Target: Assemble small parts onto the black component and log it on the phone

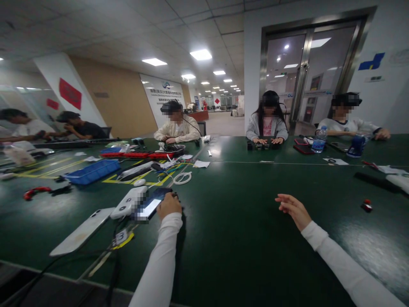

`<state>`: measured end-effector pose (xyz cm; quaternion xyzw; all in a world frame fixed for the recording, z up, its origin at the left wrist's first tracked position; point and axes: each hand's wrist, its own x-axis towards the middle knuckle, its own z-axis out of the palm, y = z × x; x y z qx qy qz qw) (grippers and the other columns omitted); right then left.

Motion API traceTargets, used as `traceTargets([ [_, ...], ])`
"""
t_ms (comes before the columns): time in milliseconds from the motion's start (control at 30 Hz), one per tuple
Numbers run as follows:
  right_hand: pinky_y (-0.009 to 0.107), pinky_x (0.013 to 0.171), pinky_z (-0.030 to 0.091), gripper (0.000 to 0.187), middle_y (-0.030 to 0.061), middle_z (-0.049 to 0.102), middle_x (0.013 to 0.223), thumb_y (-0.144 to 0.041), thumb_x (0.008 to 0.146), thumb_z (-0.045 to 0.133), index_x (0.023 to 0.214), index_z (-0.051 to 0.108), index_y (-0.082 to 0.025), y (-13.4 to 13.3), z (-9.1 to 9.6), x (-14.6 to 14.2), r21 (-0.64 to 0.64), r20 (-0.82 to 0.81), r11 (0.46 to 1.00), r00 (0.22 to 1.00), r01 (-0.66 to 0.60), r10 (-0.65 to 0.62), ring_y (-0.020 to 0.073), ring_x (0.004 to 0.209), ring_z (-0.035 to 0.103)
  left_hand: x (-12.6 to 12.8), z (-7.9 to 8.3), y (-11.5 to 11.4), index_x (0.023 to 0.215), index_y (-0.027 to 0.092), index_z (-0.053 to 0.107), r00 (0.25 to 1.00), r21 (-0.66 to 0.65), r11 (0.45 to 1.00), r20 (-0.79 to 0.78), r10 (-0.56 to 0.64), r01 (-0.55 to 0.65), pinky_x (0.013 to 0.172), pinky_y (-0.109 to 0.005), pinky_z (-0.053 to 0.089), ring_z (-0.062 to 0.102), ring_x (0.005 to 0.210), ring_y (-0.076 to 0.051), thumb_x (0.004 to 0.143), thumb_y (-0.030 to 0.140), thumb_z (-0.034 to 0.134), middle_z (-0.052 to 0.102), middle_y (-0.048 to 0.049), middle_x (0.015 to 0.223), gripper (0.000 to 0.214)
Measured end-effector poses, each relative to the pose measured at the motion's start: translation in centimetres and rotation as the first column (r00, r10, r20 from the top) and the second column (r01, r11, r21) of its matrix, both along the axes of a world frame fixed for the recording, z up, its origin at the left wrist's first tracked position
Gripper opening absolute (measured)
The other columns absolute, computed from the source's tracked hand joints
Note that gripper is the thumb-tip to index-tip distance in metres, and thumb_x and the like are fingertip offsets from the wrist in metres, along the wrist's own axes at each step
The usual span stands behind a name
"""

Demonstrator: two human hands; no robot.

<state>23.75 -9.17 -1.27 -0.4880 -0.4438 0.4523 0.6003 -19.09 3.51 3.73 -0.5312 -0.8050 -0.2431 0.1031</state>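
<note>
My left hand (169, 204) is closed at the right end of a dark phone (148, 209) with a lit screen, fingers curled over its edge. The underside of that grip is hidden. Against the phone's left side lies a white device with round dark lenses (129, 202), and beyond it a white smartphone (83, 230) rests back up. Over the green table (230, 238), my right hand (295, 211) is held with fingers stretched out and nothing in it. Below the phone sits a small tag marked 3 (121, 236).
A blue tray (92, 172), a coiled white cable (182, 178) and loose wires lie ahead on the left. Far right are a small red-and-black object (367, 206) and a water bottle (319, 140). Several people sit around the table. A black cable (47, 266) crosses the near left edge.
</note>
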Motion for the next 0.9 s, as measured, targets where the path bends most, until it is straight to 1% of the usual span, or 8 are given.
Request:
traceTargets([
  [67, 0.033, 0.06, 0.042, 0.04, 0.0083, 0.059, 0.098, -0.033, 0.065, 0.058, 0.102, 0.054, -0.021, 0.0, 0.0, 0.0, -0.002, -0.002, 1.0, 1.0, -0.002, 0.002, 0.0193, 0.071, 0.056, -0.3, 0.1, 0.0, 0.101, 0.013, 0.045, 0.999, 0.07, 0.997, 0.047, 0.026, -0.029, 0.079, -0.034, 0.032, 0.048, 0.094, -0.023, 0.079, 0.03, 0.035, 0.055, -0.0117, 0.1, 0.03],
  [133, 0.033, 0.06, 0.043, 0.04, 0.008, 0.059, 0.097, -0.033, 0.065, 0.058, 0.102, 0.054, -0.021, 0.0, -0.1, 0.1, -0.008, 0.0, 1.0, 1.0, -0.002, 0.002, 0.0195, 0.071, 0.056, -0.9, 0.1, 0.0, 0.1, 0.013, 0.047, 0.994, 0.139, 0.986, 0.076, 0.079, -0.089, 0.081, -0.033, 0.031, 0.045, 0.097, -0.024, 0.079, 0.032, 0.034, 0.053, -0.0123, 0.101, 0.031],
  [233, 0.033, 0.06, 0.043, 0.039, 0.0081, 0.059, 0.098, -0.032, 0.065, 0.058, 0.103, 0.054, -0.021, 0.1, -0.3, 0.2, -0.009, 0.001, 1.0, 1.0, -0.001, 0.001, 0.0195, 0.072, 0.055, -1.8, -0.1, -0.1, 0.097, 0.013, 0.05, 0.986, 0.191, 0.97, 0.101, 0.133, -0.15, 0.082, -0.033, 0.031, 0.042, 0.098, -0.023, 0.077, 0.033, 0.036, 0.052, -0.012, 0.1, 0.031],
  [400, 0.034, 0.062, 0.042, 0.038, 0.0081, 0.058, 0.098, -0.031, 0.067, 0.058, 0.103, 0.053, -0.021, 0.1, -0.4, 0.3, -0.014, -0.008, 1.0, 1.0, -0.023, 0.023, 0.0192, 0.073, 0.055, -2.0, -0.3, -0.1, 0.092, 0.016, 0.054, 0.986, 0.176, 0.974, 0.115, 0.123, -0.142, 0.078, -0.035, 0.033, 0.042, 0.095, -0.025, 0.074, 0.034, 0.042, 0.052, -0.0104, 0.097, 0.028],
  [633, 0.033, 0.064, 0.042, 0.036, 0.0071, 0.058, 0.099, -0.03, 0.069, 0.056, 0.103, 0.053, -0.022, 0.0, -0.4, 0.4, -0.019, -0.008, 0.999, 0.999, -0.04, 0.04, 0.0188, 0.074, 0.055, -2.1, -0.6, 0.2, 0.088, 0.017, 0.055, 0.974, 0.157, 0.964, 0.113, 0.198, -0.215, 0.075, -0.04, 0.034, 0.038, 0.099, -0.028, 0.072, 0.037, 0.045, 0.049, -0.0114, 0.102, 0.028],
  [900, 0.03, 0.06, 0.041, 0.037, 0.007, 0.06, 0.097, -0.028, 0.065, 0.06, 0.101, 0.055, -0.021, 0.2, -0.4, 0.2, -0.014, -0.049, 1.0, 0.999, -0.012, 0.011, 0.0173, 0.07, 0.054, -1.9, -0.7, 0.5, 0.086, 0.019, 0.056, 0.975, 0.112, 0.969, 0.054, 0.216, -0.221, 0.077, -0.041, 0.033, 0.036, 0.101, -0.027, 0.071, 0.039, 0.045, 0.049, -0.01, 0.102, 0.028],
])
